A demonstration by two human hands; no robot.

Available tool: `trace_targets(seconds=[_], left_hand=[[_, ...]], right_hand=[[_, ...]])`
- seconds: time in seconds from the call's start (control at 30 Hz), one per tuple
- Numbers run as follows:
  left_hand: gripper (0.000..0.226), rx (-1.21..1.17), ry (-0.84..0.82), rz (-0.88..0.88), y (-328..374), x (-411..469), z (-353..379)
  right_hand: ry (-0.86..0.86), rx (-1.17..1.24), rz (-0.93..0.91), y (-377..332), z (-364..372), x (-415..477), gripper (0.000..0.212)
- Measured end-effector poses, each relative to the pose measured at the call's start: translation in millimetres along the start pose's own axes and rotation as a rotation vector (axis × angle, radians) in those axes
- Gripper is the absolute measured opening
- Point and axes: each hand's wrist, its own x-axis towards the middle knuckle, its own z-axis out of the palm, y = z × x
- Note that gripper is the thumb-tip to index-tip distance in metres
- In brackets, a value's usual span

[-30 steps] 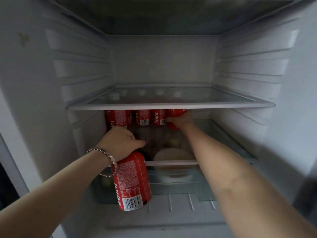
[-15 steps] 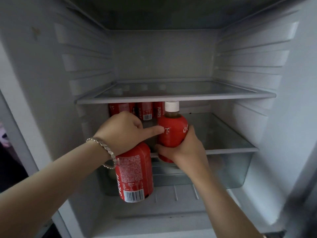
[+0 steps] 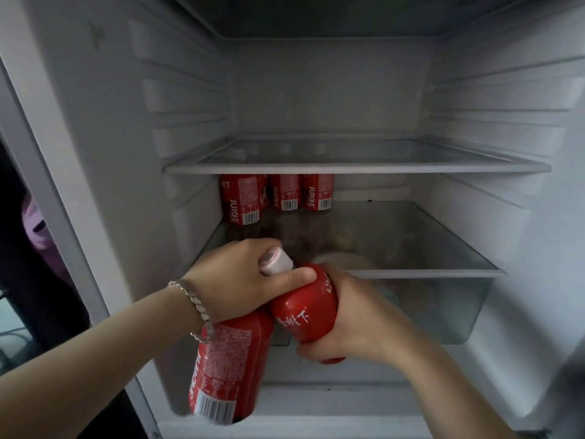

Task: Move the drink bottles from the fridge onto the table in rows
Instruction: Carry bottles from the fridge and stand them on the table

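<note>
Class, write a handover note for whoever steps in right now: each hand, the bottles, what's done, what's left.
Left hand: grips the hanging bottle by its top; its fingers also curl round the white cap of the tilted bottle.
Right hand: holds the tilted bottle's body, in front of the lower shelf.
At least three bottles stand at that shelf's back left.
Done: two bottles off the shelf.
Left: carry them to the table (not in view), fetch the rest, set rows.
</note>
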Motion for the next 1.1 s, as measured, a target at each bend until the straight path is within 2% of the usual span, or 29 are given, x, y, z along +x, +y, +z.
trace_targets(seconds=[0.1,0.17,0.2,0.27,0.4,0.5,0.63,0.67,0.77,0.83,0.93,1.1], left_hand=[[0.061,-0.028,-0.007,-0.078,-6,-2,7],[0.064,0.044,-0.005,-0.099,-8,-1,8],[0.064,0.101,0.000,-0.092,-8,-1,8],[0.063,0.158,0.004,-0.088,-8,2,8],[0.064,0.126,-0.005,-0.175,-11,6,4],[0.059,0.098,-0.008,-0.203,-12,11,1],[0.058,0.093,-0.032,-0.204,-14,18,-5],[0.058,0.096,-0.029,-0.200,-14,19,-6],[0.058,0.108,-0.008,-0.201,-18,18,-9],[0.058,0.101,-0.015,-0.203,-18,16,-10],[0.065,0.108,-0.030,-0.193,-15,15,-10],[0.063,0.175,-0.030,-0.153,-14,16,-8]], right_hand=[[-0.139,0.071,0.022,0,3,0,0.063],[-0.194,0.083,0.040,-3,-7,2,0.060],[-0.154,0.089,0.042,-4,-15,7,0.064],[0.041,0.101,0.048,-1,-30,26,0.078],[0.343,0.186,0.166,21,-33,106,0.051],[0.346,0.227,0.386,41,-23,171,0.070],[0.335,0.418,0.464,47,-21,214,0.101],[0.361,0.463,0.476,48,-21,217,0.101],[0.451,0.552,0.422,60,-19,220,0.071],[0.465,0.515,0.405,65,-17,218,0.069],[0.480,0.436,0.434,61,-19,211,0.082],[0.328,0.218,0.416,43,-25,164,0.097]])
